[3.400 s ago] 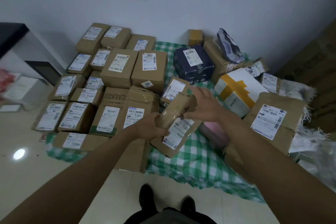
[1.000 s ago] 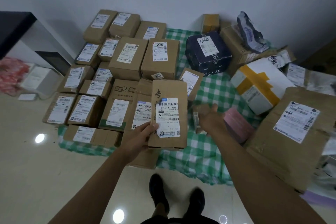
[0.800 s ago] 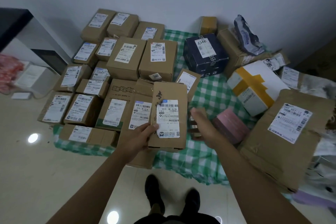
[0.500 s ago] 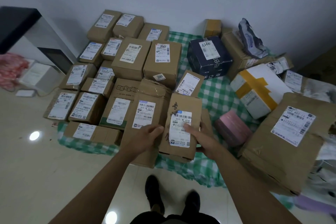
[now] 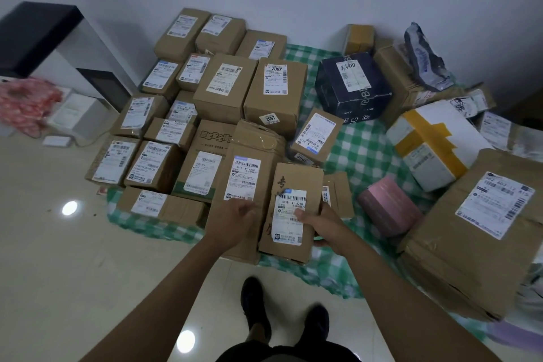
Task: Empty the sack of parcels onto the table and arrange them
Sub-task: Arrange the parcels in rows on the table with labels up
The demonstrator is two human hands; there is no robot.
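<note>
A flat brown cardboard parcel (image 5: 296, 182) with a white label lies at the front of the green checked cloth (image 5: 363, 153), tight against a taller brown box (image 5: 249, 150). My right hand (image 5: 321, 225) grips the parcel's right edge, thumb on the label. My left hand (image 5: 235, 222) hovers just left of the parcel over the taller box, fingers loosely curled and holding nothing. No sack can be made out.
Rows of labelled brown parcels (image 5: 223, 88) fill the cloth's left half. On the right sit a dark blue box (image 5: 352, 88), a white box with yellow tape (image 5: 435, 144), a pink box (image 5: 388, 210) and a big brown parcel (image 5: 476, 238). My shoes (image 5: 255, 306) stand on the tiled floor.
The parcel came down from upright in my left hand onto the cloth beside the taller box. My right hand took its right edge and my left hand let go.
</note>
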